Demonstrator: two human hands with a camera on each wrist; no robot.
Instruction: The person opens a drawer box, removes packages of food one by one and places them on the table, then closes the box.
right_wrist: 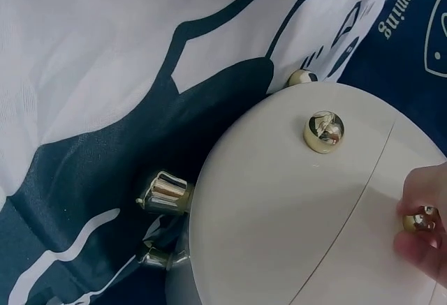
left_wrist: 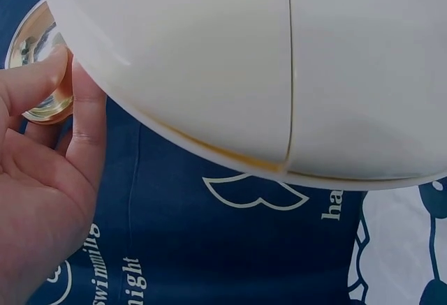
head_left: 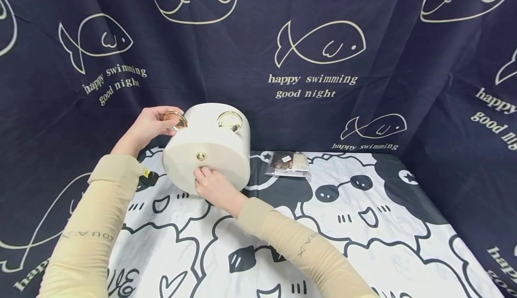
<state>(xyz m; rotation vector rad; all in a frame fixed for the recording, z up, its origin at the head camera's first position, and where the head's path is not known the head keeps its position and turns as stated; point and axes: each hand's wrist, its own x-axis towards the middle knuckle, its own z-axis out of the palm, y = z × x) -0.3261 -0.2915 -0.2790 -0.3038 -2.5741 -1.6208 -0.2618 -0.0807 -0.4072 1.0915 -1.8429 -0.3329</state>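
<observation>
A white drum-shaped box point(head_left: 218, 132) with two gold round ears on top stands at the table's back left. My left hand point(head_left: 155, 119) grips its left gold ear point(left_wrist: 42, 61), thumb across the disc and fingers behind it. The right gold ear point(head_left: 230, 122) is untouched. On the flat front, my right hand point(head_left: 214, 186) pinches a gold knob point(right_wrist: 421, 220) between thumb and finger. A second gold knob point(right_wrist: 324, 132) sits across a thin seam from it. The front panels look closed. Gold feet point(right_wrist: 166, 192) show at the box's edge in the right wrist view.
Clear plastic packets point(head_left: 288, 163) lie right of the box, near the back. A small black and yellow object point(head_left: 148, 178) is beside the left sleeve. A cartoon-print cloth point(head_left: 363, 253) covers the table; a dark blue fish-print curtain point(head_left: 242, 60) hangs behind.
</observation>
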